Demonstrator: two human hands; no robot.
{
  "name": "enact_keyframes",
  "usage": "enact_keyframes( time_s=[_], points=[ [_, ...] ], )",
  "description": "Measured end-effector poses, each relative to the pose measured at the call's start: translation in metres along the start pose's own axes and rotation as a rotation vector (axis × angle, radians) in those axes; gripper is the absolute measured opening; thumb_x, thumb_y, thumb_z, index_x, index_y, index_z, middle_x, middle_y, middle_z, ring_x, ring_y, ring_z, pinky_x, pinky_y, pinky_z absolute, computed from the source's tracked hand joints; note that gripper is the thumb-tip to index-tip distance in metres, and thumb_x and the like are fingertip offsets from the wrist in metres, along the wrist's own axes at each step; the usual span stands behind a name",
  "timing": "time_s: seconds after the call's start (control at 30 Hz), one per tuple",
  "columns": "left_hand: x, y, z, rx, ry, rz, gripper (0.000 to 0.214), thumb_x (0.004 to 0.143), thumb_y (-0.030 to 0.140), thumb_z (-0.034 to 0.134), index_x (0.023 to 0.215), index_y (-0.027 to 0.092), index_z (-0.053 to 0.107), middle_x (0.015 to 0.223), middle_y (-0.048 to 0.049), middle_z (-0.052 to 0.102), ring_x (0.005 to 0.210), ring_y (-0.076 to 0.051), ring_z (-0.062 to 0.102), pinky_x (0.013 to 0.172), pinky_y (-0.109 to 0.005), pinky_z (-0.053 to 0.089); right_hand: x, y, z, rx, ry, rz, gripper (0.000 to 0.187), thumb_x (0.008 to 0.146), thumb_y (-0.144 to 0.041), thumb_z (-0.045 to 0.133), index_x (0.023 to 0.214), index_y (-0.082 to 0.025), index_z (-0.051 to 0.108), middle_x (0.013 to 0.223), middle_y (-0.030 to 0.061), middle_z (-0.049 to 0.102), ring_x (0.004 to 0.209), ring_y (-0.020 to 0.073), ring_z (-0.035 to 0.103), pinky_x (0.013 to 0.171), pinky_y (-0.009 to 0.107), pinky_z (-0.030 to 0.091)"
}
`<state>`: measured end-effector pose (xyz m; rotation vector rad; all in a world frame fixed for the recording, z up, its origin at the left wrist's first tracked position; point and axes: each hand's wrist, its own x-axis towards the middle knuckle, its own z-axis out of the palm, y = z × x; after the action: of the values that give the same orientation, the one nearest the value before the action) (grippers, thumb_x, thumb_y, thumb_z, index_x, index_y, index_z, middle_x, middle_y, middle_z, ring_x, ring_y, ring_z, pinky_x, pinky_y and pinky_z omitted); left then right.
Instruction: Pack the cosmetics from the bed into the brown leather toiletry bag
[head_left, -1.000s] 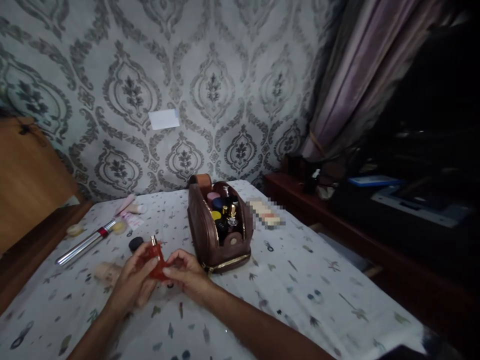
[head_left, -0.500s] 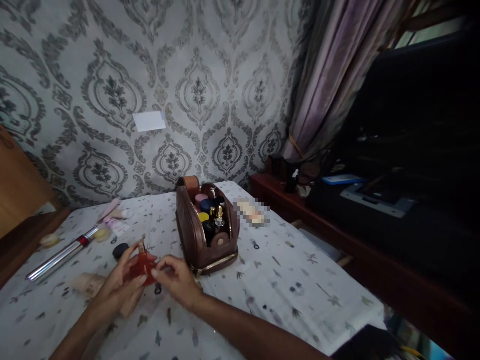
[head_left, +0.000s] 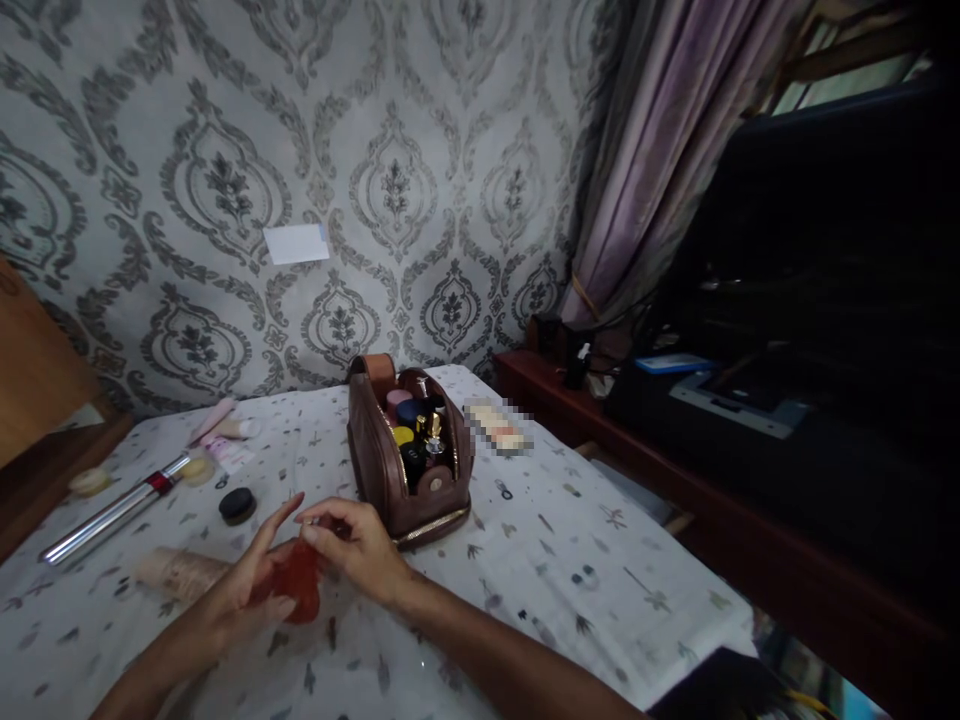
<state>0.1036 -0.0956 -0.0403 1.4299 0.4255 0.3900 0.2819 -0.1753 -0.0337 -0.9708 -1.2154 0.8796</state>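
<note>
A small red bottle (head_left: 298,592) lies tilted in my left hand (head_left: 251,588), which cups it from below with the fingers half spread. My right hand (head_left: 352,548) is pinched over the bottle's top, hiding the cap end. Both hands hover low over the patterned white tablecloth (head_left: 570,540). Just behind them stands an open brown leather toiletry bag (head_left: 375,460) packed with several small bottles and jars.
Left of the hands lie a beige tube (head_left: 180,572), a small black cap (head_left: 237,504), a long silver wand (head_left: 112,510) and some small pale items (head_left: 217,430). A blurred-out object (head_left: 496,426) sits behind the bag. A dark wooden bench (head_left: 675,470) and curtain (head_left: 645,170) flank the right.
The bottle has tipped from upright to leaning in my left hand, and my right hand has moved onto its top. The camera view shifted right and down slightly.
</note>
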Motion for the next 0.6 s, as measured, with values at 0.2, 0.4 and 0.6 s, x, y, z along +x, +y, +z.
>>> enact_keyframes(
  time_s=[0.2,0.4,0.6],
  points=[
    [-0.001,-0.001,-0.002,-0.060,-0.126,-0.010,0.109,0.076,0.043,0.079,0.156,0.036,0.004,0.118,-0.0115,0.064,0.107,-0.028,0.063,0.090,-0.042,0.047,0.004,-0.008,-0.008,0.064,-0.149,0.073,0.046,0.079,-0.062,0.066,0.089,-0.017,0.066,0.057,-0.0057,0.052,0.050,0.0089,0.047,0.051,0.021,0.036],
    [0.004,-0.010,-0.002,-0.142,-0.228,0.011,0.106,0.076,0.038,0.080,0.156,0.035,0.011,0.119,-0.0112,0.064,0.091,-0.022,0.066,0.080,-0.036,0.050,-0.003,-0.029,-0.014,-0.063,-0.196,0.027,0.038,0.085,-0.054,0.062,0.079,-0.017,0.058,0.061,-0.0043,0.052,0.053,0.0086,0.045,0.050,0.021,0.033],
    [0.011,0.011,-0.004,0.046,-0.083,0.085,0.063,0.081,0.056,0.068,0.135,0.026,0.054,0.122,-0.0122,0.065,0.111,-0.030,0.062,0.091,-0.039,0.051,-0.016,-0.040,-0.021,-0.220,-0.015,-0.126,0.026,0.088,-0.041,0.060,0.077,-0.017,0.057,0.068,-0.0026,0.052,0.061,0.0105,0.046,0.055,0.022,0.034]
  ],
)
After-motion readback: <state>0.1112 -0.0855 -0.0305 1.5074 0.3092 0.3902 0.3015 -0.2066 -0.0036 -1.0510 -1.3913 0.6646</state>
